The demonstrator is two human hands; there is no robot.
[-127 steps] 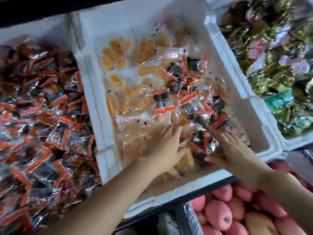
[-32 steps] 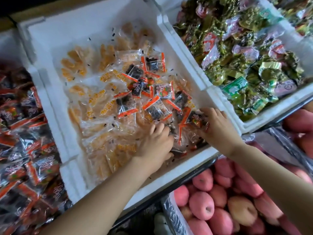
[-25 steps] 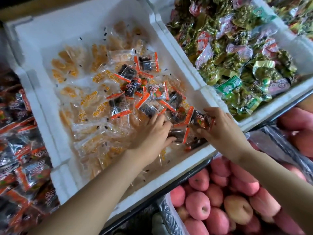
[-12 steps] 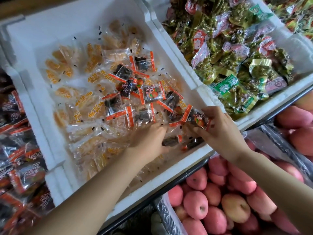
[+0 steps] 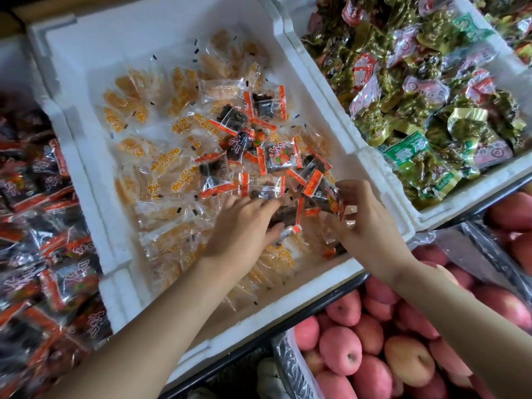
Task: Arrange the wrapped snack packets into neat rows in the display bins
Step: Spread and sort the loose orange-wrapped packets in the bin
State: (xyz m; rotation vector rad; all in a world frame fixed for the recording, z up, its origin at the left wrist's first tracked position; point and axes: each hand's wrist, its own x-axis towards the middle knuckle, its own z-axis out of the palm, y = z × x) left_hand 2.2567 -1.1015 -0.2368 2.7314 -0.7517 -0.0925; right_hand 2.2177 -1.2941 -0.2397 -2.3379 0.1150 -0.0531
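You are pinching a dark, orange-ended plastic snack packet (image 5: 321, 191) between the thumb and curled fingers of your right hand (image 5: 371, 226), over the near right part of the white foam bin (image 5: 288, 308). Your left hand (image 5: 241, 231) is gripping a second dark packet (image 5: 283, 216) just beside it. Clear-wrapped orange sweets (image 5: 172, 180) are lying to the left, and pink-red apples (image 5: 345, 349) are sitting nearer.

Both bare forearms are stretched forward, wrists close together. The left hand (image 5: 244, 228) is held palm down with its fingers curled, and a dark packet (image 5: 285, 216) is pinched against the thumb. The right hand (image 5: 371, 223) is turned inward, and a red-edged packet (image 5: 324, 194) is gripped between curled fingers and thumb.
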